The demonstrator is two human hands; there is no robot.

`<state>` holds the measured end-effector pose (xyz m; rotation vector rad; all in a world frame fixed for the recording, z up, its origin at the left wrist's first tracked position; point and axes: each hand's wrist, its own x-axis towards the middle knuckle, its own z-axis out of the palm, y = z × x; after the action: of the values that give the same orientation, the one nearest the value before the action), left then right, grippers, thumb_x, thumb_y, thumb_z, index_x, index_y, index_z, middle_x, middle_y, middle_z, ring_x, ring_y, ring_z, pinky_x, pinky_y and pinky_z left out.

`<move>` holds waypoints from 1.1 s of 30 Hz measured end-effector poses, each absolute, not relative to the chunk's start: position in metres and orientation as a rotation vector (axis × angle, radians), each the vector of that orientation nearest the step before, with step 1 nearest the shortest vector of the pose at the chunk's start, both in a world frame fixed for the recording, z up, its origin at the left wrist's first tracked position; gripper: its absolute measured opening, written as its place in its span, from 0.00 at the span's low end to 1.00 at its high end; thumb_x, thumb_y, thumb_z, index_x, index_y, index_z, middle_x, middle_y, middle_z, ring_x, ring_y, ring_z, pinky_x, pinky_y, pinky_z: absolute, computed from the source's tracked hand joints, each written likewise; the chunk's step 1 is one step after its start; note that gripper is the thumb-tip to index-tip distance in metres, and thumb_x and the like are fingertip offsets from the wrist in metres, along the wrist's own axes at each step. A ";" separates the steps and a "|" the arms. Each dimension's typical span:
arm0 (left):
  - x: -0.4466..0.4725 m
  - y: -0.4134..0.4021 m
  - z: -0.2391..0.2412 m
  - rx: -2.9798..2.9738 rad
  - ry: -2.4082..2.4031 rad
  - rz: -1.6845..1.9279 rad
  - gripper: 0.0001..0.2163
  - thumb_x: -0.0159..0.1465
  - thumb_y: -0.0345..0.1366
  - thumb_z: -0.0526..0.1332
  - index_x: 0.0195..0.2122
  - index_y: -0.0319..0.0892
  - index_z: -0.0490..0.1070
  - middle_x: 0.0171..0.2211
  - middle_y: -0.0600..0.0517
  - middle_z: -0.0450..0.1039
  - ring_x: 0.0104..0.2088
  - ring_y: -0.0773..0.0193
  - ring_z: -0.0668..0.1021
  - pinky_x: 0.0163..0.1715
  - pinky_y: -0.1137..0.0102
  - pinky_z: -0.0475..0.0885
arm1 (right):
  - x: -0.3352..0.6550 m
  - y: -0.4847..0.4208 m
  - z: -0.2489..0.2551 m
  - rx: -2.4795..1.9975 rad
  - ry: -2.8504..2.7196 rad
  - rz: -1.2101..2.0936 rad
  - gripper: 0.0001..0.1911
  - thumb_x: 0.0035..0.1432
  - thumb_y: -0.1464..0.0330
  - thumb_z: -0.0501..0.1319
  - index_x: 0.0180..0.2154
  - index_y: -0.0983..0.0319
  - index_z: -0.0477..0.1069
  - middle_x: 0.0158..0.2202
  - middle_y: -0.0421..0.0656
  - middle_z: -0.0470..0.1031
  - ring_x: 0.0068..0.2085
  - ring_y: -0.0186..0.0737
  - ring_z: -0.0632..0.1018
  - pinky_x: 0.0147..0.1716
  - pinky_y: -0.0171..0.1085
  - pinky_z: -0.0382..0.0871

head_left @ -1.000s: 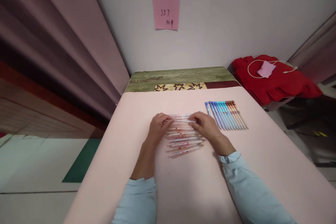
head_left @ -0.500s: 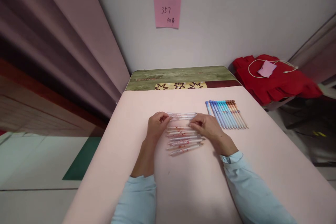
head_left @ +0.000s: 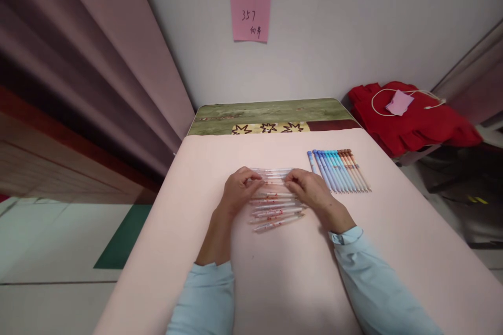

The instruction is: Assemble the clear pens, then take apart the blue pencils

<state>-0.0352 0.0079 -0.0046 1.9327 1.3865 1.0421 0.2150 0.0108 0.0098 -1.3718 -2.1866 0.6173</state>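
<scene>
Several clear pens with red and orange prints lie crosswise in a loose stack, one below another, in the middle of the table. My left hand [head_left: 240,188] is closed at the left end of one printed pen [head_left: 274,183], thumb and forefinger pinched together. At the same pen's right end, my right hand [head_left: 310,187] pinches with its fingers curled. Just beyond it lie the topmost clear pens [head_left: 273,172], close together. Nearer to me the other clear pens [head_left: 275,213] are spread at slight angles, their ends partly hidden by my hands.
To the right, a row of blue, turquoise and brown-topped pens [head_left: 341,171] lies side by side. A pale pink cover [head_left: 188,183] spreads over the patterned table [head_left: 267,111]. Beyond its right edge are a red cloth [head_left: 416,128] and a white cable [head_left: 379,92].
The printed pen between my hands has moved away from me, closing up to the topmost pens. My left hand has shifted slightly right; my right hand has barely moved.
</scene>
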 end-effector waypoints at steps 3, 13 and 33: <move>-0.035 0.009 -0.005 1.918 1.363 1.062 0.08 0.57 0.39 0.68 0.38 0.45 0.79 0.37 0.51 0.74 0.29 0.68 0.71 0.30 0.71 0.67 | 0.215 0.010 0.008 -1.412 -2.090 0.659 0.06 0.61 0.65 0.60 0.34 0.58 0.74 0.28 0.38 0.77 0.28 0.36 0.72 0.30 0.34 0.59; -0.035 0.009 -0.006 1.810 1.334 1.067 0.07 0.61 0.38 0.64 0.38 0.42 0.76 0.31 0.53 0.72 0.28 0.68 0.69 0.29 0.72 0.66 | 0.209 0.012 -0.003 -1.261 -1.932 0.842 0.12 0.63 0.62 0.56 0.41 0.60 0.75 0.33 0.42 0.77 0.33 0.39 0.75 0.35 0.36 0.66; -0.030 0.005 0.006 1.736 1.291 1.084 0.12 0.66 0.44 0.58 0.32 0.41 0.70 0.26 0.56 0.67 0.28 0.67 0.67 0.30 0.73 0.63 | 0.202 0.009 -0.001 -1.180 -1.591 1.143 0.14 0.57 0.56 0.63 0.35 0.61 0.70 0.23 0.35 0.62 0.23 0.32 0.62 0.22 0.32 0.56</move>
<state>-0.0296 0.0048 0.0063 1.7356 1.2914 1.0844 0.2019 0.0095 -0.0007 -1.1803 -1.5914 1.1428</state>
